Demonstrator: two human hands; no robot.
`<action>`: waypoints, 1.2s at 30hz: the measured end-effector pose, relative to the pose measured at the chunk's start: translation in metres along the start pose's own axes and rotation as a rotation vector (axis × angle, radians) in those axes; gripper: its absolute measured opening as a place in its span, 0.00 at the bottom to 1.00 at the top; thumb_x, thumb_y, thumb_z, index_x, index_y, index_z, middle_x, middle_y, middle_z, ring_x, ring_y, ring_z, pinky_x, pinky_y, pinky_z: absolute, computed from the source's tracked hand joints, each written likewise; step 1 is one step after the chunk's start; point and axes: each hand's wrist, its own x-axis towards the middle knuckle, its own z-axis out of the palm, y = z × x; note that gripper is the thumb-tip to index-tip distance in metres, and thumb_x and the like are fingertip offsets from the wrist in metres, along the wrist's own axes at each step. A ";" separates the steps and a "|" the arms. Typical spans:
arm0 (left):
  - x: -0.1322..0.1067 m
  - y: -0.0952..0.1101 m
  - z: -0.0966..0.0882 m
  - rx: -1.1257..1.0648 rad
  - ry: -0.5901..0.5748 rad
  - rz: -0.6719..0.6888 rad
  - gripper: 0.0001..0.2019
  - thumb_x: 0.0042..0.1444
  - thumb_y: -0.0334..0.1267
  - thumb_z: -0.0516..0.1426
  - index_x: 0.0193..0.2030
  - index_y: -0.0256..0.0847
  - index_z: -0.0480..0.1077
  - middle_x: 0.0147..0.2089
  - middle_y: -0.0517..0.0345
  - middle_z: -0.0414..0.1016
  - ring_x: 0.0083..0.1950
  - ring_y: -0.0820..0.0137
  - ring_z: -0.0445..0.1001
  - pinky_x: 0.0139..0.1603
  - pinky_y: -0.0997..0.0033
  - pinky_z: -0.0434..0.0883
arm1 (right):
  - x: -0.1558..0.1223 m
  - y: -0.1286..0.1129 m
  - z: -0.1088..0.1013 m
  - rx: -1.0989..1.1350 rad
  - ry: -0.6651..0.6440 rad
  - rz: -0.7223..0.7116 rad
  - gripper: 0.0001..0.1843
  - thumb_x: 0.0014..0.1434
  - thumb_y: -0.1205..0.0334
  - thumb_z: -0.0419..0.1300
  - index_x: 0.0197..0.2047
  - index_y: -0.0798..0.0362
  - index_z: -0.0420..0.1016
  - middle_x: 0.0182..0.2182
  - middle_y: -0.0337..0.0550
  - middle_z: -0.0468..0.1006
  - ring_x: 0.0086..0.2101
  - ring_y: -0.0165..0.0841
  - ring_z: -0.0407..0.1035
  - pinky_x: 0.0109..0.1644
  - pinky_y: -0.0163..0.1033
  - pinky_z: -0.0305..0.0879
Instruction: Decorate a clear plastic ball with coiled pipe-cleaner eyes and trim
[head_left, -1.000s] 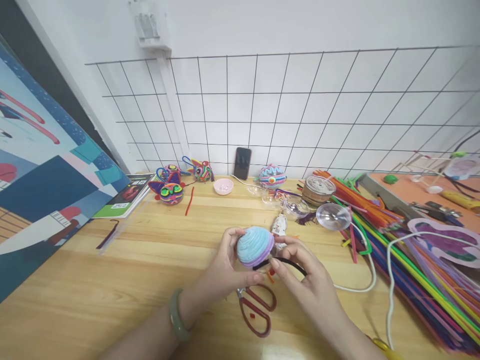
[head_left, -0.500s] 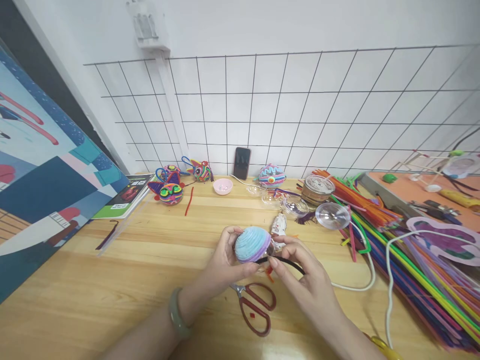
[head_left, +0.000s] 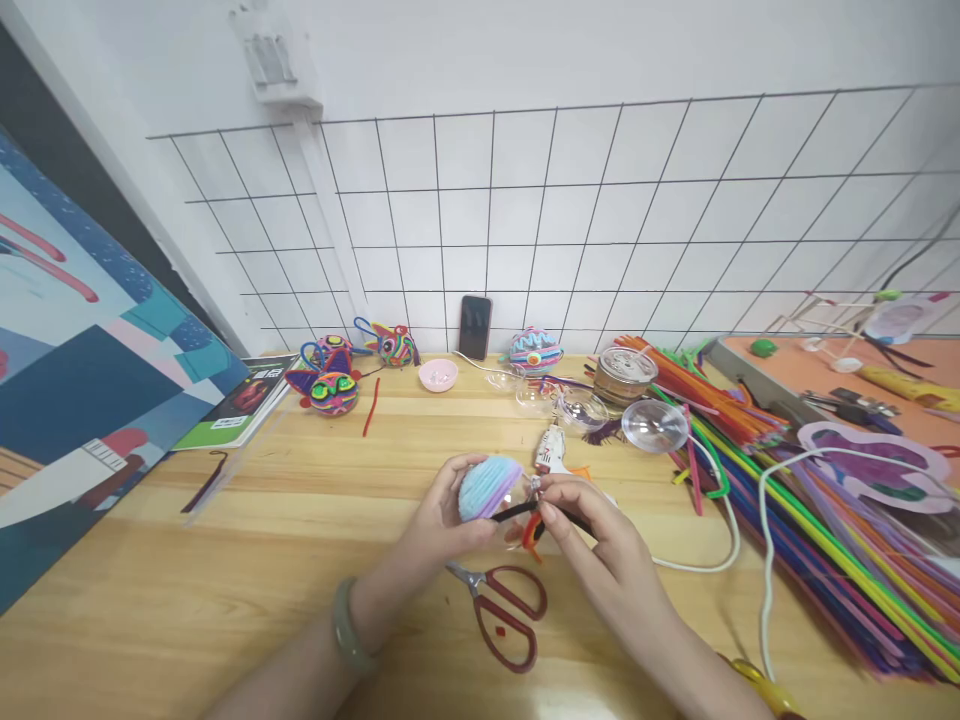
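My left hand [head_left: 450, 510] is wrapped around a clear plastic ball whose left half is covered in blue and purple pipe cleaner [head_left: 486, 486]. Between the fingertips of my right hand [head_left: 592, 525] is a black pipe cleaner [head_left: 514, 511], which runs along the ball's bare side to my left thumb. Red-handled scissors [head_left: 508, 615] lie on the table just below the ball. Behind my hands is a white glue gun [head_left: 551, 448]. Small orange and red pieces [head_left: 534, 535] show under the ball, partly hidden by my right hand.
Clear plastic half-spheres [head_left: 654, 427] and a round tin [head_left: 625, 373] stand at the back right. Bundled pipe cleaners [head_left: 825, 560] and a white cord [head_left: 766, 570] fill the right side. Decorated balls [head_left: 332, 390], a pink dish [head_left: 438, 375] and a phone [head_left: 475, 327] line the back.
The ball has turned in my left hand, so more of its clear side shows. My right hand has shifted slightly away from it, still pinching the black pipe cleaner. The view has moved slightly.
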 end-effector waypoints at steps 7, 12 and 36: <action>-0.001 0.002 0.001 -0.173 -0.039 -0.135 0.25 0.45 0.38 0.64 0.51 0.42 0.63 0.51 0.48 0.71 0.51 0.60 0.70 0.53 0.60 0.64 | 0.006 -0.006 -0.001 0.211 -0.010 0.082 0.10 0.62 0.56 0.53 0.33 0.51 0.69 0.36 0.44 0.72 0.32 0.32 0.70 0.34 0.35 0.70; -0.001 0.003 0.001 -0.273 -0.099 -0.193 0.21 0.50 0.37 0.60 0.51 0.41 0.64 0.50 0.48 0.72 0.48 0.61 0.72 0.49 0.61 0.67 | 0.006 -0.007 0.000 0.247 -0.028 0.092 0.10 0.62 0.57 0.52 0.33 0.51 0.70 0.36 0.44 0.71 0.31 0.31 0.68 0.32 0.34 0.70; -0.002 -0.001 0.000 -0.285 -0.130 -0.204 0.18 0.53 0.37 0.57 0.52 0.41 0.65 0.53 0.47 0.69 0.51 0.59 0.70 0.47 0.58 0.69 | 0.003 -0.004 0.001 0.066 -0.002 0.056 0.10 0.62 0.58 0.51 0.33 0.50 0.69 0.37 0.44 0.73 0.36 0.34 0.69 0.36 0.35 0.69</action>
